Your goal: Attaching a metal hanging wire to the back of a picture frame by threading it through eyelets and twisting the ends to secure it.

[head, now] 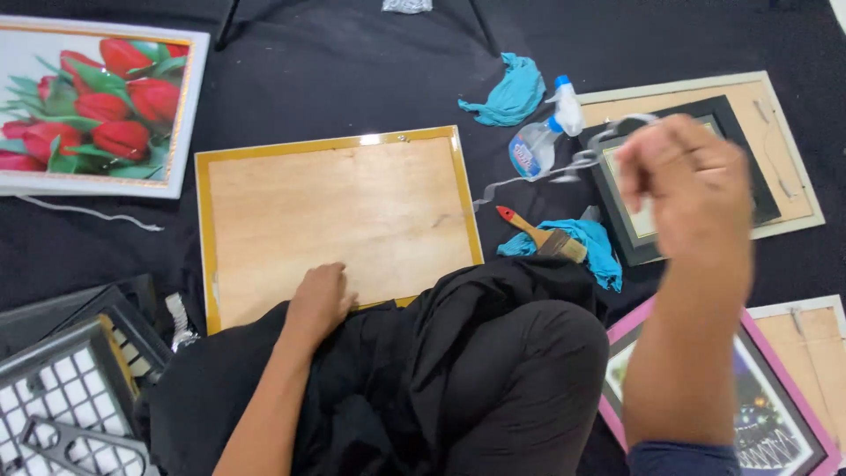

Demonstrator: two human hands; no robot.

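**What I can't make out from here**

My right hand [687, 189] is smeared by motion, so I can't tell whether its fingers pinch the grey strip [564, 167] trailing off to its left. It covers part of the dark frame [736, 167] behind it. Below that forearm, the pink-edged picture [775, 414] runs off the bottom edge. My left hand [319, 300] hides the near rim of the wooden-backed frame [339, 220]. Far left of it, the tulip picture [92, 101] is cropped.
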